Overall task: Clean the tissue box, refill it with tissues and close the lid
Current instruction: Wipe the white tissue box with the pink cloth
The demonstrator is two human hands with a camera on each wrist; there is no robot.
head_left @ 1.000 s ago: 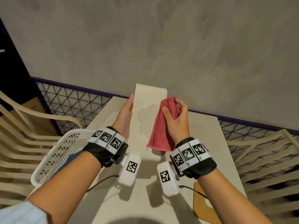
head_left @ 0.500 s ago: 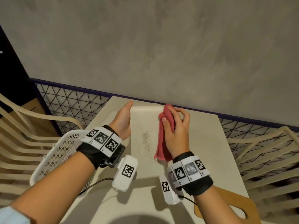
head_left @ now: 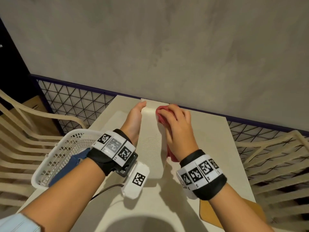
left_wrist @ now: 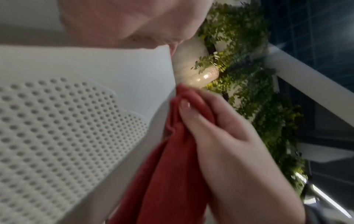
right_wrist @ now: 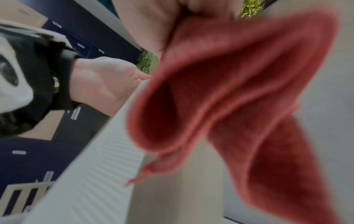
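Note:
A long white tissue box (head_left: 151, 148) with a dotted panel lies lengthwise on the table, seen close in the left wrist view (left_wrist: 76, 121). My left hand (head_left: 135, 118) holds its left side, with the fingertips reaching the far end. My right hand (head_left: 175, 124) grips a red cloth (head_left: 161, 113) and presses it against the box's right edge near the far end. The cloth (left_wrist: 168, 166) hangs down along that edge below the right hand (left_wrist: 229, 144). In the right wrist view the blurred cloth (right_wrist: 239, 91) fills the frame beside the box (right_wrist: 95, 174).
A white plastic basket (head_left: 55, 153) with a blue pack (head_left: 66, 168) in it stands at the table's left edge. A wooden board (head_left: 207, 213) lies at the near right. Cream chairs (head_left: 275, 156) flank the table, and a grey wall rises just behind it.
The box's raised far end has come down toward the table. My right hand has slid the red cloth from the middle of the box to its far end. My left hand stayed on the left side.

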